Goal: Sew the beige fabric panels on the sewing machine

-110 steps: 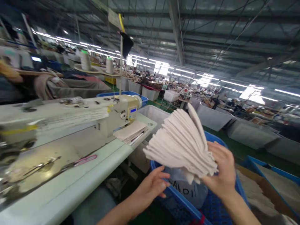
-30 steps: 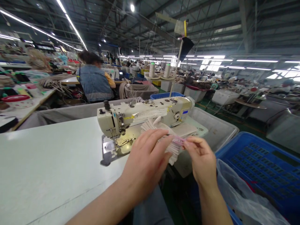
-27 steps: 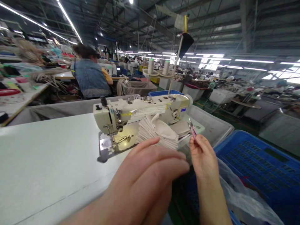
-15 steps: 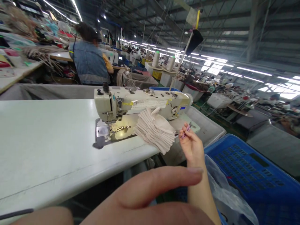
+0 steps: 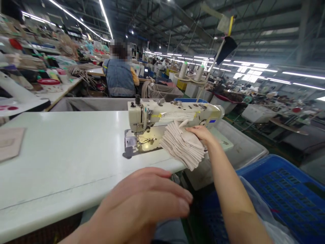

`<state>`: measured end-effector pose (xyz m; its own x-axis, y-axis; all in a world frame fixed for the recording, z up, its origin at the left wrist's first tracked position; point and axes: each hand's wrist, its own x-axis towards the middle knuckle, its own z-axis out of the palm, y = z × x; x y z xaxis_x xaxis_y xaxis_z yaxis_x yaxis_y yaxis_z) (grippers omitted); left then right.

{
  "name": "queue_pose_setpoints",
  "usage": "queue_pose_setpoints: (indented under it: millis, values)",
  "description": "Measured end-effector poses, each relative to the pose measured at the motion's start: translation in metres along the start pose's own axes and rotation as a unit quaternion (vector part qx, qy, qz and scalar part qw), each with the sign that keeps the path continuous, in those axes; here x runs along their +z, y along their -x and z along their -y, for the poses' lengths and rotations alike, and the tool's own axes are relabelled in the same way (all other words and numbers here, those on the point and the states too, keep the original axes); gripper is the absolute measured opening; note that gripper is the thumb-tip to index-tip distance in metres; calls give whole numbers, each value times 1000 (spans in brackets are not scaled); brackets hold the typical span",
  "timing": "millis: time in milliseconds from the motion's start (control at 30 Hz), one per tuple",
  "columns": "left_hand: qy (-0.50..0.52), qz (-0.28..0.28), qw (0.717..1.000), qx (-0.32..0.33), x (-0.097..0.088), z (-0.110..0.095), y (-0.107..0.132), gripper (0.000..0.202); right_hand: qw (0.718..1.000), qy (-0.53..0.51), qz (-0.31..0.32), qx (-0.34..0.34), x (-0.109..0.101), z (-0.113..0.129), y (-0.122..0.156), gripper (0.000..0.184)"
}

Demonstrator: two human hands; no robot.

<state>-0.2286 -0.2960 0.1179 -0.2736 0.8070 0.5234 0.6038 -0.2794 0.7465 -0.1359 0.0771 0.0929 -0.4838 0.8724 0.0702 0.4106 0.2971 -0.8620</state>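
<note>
A cream sewing machine (image 5: 175,113) stands on the white table (image 5: 63,149). A fanned stack of cream fabric pieces (image 5: 181,149) lies on the table's right end, just right of the needle. My right hand (image 5: 200,133) reaches out and lies palm down on the back of that stack, fingers stretched along the cloth. No pink snips show in it. My left hand (image 5: 142,203) hovers close to the camera over the table's front edge, fingers out and together, holding nothing.
A blue crate (image 5: 284,183) with a clear plastic bag (image 5: 269,217) sits low at my right, and a grey bin (image 5: 243,149) stands beyond the table end. A flat beige piece (image 5: 10,142) lies at the table's left edge. A person in a denim top (image 5: 119,76) sits behind the machine.
My right hand, which held pink snips up beside the stack, has moved forward onto the stack. My left hand has dropped lower. The view has swung a little to the left.
</note>
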Motion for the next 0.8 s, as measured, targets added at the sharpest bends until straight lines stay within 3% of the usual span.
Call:
queue_pose_setpoints:
  millis: [67, 267, 367, 600, 700, 800]
  values:
    - [-25, 34, 999, 27, 5, 9, -19, 30, 1000, 26, 0, -11, 3, -1, -1, 29]
    - [-56, 46, 995, -65, 28, 68, -47, 26, 982, 129, -99, -98, 1, 3, 3, 29]
    - [-77, 51, 994, -64, 35, 89, -61, 29, 960, 192, -146, -143, -2, 7, 9, 24]
    - [-97, 60, 991, 73, 62, 82, -107, 36, 928, 233, -170, -238, 3, 9, 21, 17]
    - [-83, 64, 991, 79, 76, 82, -122, 38, 921, 201, -184, -279, 4, 5, 21, 18]
    - [-55, 33, 996, 62, 87, 89, -133, 43, 915, 156, -211, -307, 2, -1, 21, 24]
